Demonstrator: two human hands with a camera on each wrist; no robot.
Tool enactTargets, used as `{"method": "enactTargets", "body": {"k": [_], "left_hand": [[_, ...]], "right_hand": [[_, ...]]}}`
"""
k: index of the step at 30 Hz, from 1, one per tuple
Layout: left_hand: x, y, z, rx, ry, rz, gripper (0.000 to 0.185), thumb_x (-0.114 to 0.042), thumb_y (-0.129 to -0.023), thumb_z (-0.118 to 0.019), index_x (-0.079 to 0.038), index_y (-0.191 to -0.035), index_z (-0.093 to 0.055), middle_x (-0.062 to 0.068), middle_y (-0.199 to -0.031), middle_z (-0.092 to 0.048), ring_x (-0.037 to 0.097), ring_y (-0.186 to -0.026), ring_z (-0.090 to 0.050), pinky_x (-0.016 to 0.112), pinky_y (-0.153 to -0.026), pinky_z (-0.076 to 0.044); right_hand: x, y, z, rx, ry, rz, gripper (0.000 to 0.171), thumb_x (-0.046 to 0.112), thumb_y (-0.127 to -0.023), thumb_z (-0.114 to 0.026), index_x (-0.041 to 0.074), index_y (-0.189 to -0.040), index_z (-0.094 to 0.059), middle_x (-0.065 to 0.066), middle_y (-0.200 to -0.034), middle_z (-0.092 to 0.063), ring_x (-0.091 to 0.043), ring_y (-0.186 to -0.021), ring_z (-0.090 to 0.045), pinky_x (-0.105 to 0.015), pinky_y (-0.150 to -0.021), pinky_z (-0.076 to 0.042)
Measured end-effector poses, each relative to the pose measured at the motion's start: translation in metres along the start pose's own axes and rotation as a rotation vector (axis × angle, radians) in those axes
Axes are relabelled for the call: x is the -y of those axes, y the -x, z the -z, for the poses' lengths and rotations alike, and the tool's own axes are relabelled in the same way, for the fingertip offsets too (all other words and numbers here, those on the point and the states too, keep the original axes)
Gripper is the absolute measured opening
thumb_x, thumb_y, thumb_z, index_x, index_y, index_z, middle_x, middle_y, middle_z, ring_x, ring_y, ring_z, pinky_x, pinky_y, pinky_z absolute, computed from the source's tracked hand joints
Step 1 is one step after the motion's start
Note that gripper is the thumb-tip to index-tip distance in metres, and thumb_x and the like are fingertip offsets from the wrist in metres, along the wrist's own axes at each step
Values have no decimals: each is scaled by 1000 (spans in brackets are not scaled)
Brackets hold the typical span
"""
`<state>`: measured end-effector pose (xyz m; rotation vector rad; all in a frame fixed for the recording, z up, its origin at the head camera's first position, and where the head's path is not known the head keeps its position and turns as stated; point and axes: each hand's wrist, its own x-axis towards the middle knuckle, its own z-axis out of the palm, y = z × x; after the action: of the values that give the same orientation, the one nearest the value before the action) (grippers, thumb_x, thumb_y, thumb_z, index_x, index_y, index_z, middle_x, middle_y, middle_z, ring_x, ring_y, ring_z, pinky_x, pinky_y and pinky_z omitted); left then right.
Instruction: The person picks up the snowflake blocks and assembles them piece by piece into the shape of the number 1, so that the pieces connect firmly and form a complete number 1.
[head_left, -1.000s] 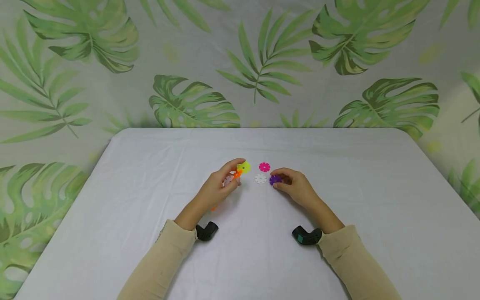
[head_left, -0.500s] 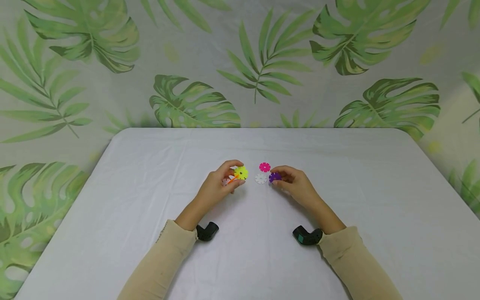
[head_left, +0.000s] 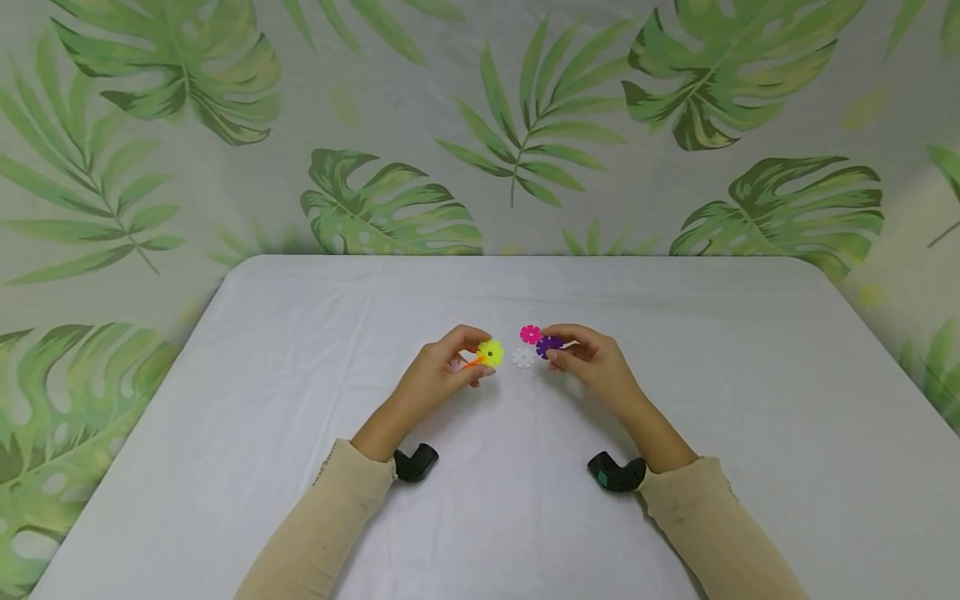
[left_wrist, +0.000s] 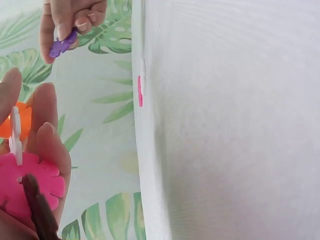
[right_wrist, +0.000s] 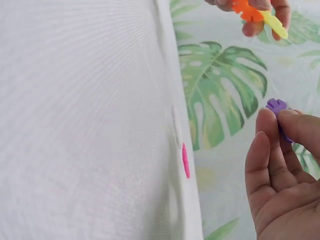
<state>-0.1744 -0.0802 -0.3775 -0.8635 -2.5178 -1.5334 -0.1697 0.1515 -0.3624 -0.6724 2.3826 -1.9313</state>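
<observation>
left hand (head_left: 438, 375): pinches joined disc cluster (head_left: 486, 354), mid-table (head_left: 300, 400) | right hand (head_left: 592, 362): pinches purple disc (head_left: 549, 345), lifted just beside pink disc (head_left: 529, 334) and white disc (head_left: 522, 357)

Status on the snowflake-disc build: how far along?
Done: left hand holds a joined cluster of yellow, orange and pink plastic discs. In hand: right hand pinches a purple plastic disc, lifted, apart from the cluster. Left: magenta disc and white disc lie loose on the white table.

Left hand (head_left: 438, 375) and right hand (head_left: 592, 364) raised; fingers pinched
</observation>
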Motion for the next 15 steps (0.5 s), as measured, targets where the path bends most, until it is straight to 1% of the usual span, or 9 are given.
{"method": "enactTargets", "body": {"k": [3,5,6,7,10,11,13,15], "left_hand": [[-1,0,0,-11,-50,-37,37,-27,-70,-64,-21,-104,-50,-4,-89,-55,10,-68,-56,21,-60,-44],[-1,0,0,-23,-80,-53,37,-29,-69,-64,-22,-103,-51,-6,-89,-56,11,-75,-55,20,-64,-43],[-2,0,0,-28,-88,-57,37,-30,-69,-64,-22,-102,-52,-7,-89,-57,10,-78,-54,20,-66,-43],[-6,0,1,-25,-85,-48,36,-28,-69,-65,-21,-102,-53,-6,-89,-57,12,-81,-53,22,-68,-42],[-16,1,2,-14,-67,-40,35,-22,-69,-65,-16,-102,-54,-4,-90,-58,13,-82,-53,23,-68,-43],[-17,1,2,-5,-63,-40,35,-22,-69,-65,-15,-102,-54,-4,-90,-58,12,-82,-52,23,-67,-43],[-18,1,2,12,-58,-39,36,-22,-69,-65,-14,-102,-54,-4,-91,-58,11,-83,-52,22,-66,-43],[-10,0,-1,19,-67,-62,36,-27,-69,-64,-17,-103,-54,-8,-91,-57,6,-82,-51,19,-65,-43]], "right_hand": [[3,0,-2,2,-55,30,27,-7,-76,-52,-8,-104,-50,-22,-92,-50,-36,-69,-53,-32,-64,-47],[4,0,-3,9,-82,50,27,-7,-77,-52,-7,-104,-50,-21,-94,-50,-33,-69,-54,-32,-64,-47],[4,0,-4,13,-96,57,27,-7,-77,-52,-6,-103,-49,-20,-93,-50,-33,-69,-55,-33,-64,-47],[4,-1,-5,17,-111,59,26,-7,-77,-52,-6,-103,-49,-20,-93,-50,-32,-69,-55,-33,-65,-47],[1,-1,-6,32,-140,64,25,-6,-77,-53,-4,-101,-49,-19,-92,-50,-35,-70,-54,-34,-66,-47],[0,-1,-7,37,-153,66,24,-5,-77,-53,-3,-100,-49,-19,-91,-50,-37,-70,-53,-35,-66,-47],[-3,-1,-7,45,-172,69,23,-5,-76,-54,-2,-99,-50,-20,-89,-50,-36,-70,-54,-35,-66,-47],[-3,-1,-8,53,-186,74,23,-5,-76,-53,-3,-99,-50,-21,-89,-50,-35,-71,-54,-36,-67,-46]]}}
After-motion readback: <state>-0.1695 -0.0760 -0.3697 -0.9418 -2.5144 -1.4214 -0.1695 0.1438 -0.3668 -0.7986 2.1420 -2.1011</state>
